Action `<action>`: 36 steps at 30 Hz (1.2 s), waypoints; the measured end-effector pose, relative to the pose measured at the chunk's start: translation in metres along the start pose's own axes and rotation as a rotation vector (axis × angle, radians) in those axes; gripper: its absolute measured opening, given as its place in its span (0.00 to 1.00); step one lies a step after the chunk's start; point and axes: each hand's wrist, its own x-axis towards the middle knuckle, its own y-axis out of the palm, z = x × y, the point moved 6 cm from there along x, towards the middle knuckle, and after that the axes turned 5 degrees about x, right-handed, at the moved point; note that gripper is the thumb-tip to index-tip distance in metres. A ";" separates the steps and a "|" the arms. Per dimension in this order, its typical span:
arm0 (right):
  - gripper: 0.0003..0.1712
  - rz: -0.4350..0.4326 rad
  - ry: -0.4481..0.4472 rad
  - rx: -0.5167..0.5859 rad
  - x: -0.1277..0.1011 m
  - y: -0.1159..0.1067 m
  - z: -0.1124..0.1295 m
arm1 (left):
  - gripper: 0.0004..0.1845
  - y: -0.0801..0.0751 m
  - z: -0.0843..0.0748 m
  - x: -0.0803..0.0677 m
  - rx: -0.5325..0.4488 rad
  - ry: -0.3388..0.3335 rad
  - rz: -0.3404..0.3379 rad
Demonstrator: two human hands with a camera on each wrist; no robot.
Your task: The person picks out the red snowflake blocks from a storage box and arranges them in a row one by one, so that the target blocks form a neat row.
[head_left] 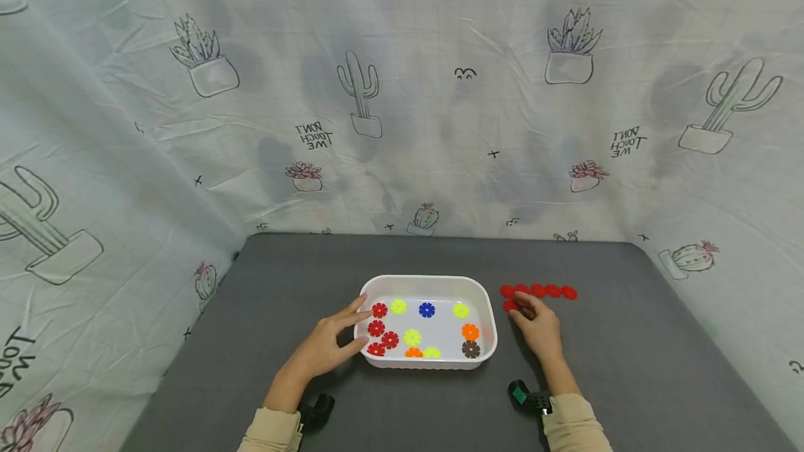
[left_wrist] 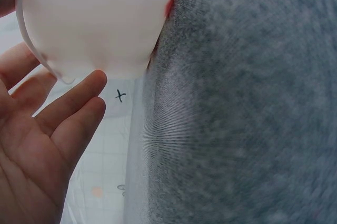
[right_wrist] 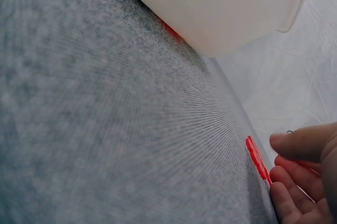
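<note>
While the right hand's parted fingertips meet a red disc, the left hand, spread, touches a tray.

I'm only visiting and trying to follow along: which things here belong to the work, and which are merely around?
Seemingly part of the work:
white tray, touched by the left hand
coloured discs inside it
red discs beside it, near the right hand

Apparently just around:
grey table
printed cloth
black wrist devices
</note>
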 end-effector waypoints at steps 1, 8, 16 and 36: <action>0.24 -0.005 -0.007 0.011 0.000 0.000 0.000 | 0.27 0.000 0.000 0.000 -0.001 -0.002 0.001; 0.27 0.023 0.003 0.146 -0.002 0.001 0.004 | 0.27 0.000 0.000 -0.001 0.003 -0.009 0.007; 0.28 0.067 -0.050 0.280 -0.002 0.004 0.024 | 0.28 0.000 0.001 -0.001 -0.005 -0.016 0.015; 0.27 0.301 -0.294 0.413 -0.013 0.032 0.124 | 0.27 0.000 0.001 0.000 0.000 -0.013 0.014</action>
